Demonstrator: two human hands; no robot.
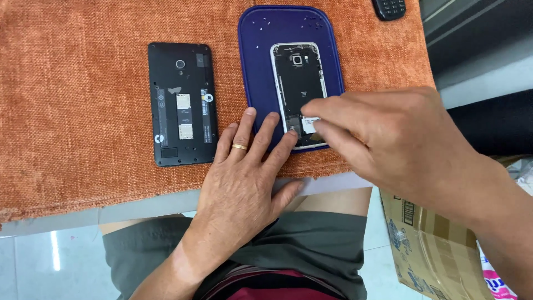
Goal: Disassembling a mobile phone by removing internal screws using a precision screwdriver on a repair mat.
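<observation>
An opened silver-framed phone (300,75) lies back-up on a dark blue mat (261,33), its inner parts showing. My left hand (244,178), with a gold ring, rests flat at the mat's near edge, fingertips touching the phone's lower left corner. My right hand (388,139) reaches in from the right, its fingertips pinched over a small white part at the phone's lower end. Whether the fingers grip that part I cannot tell. To the left lies a second black phone (182,103), back cover off.
An orange woven cloth (66,111) covers the table. A dark keypad device (388,8) sits at the far edge. A cardboard box (427,239) stands on the floor at the right, beside my lap.
</observation>
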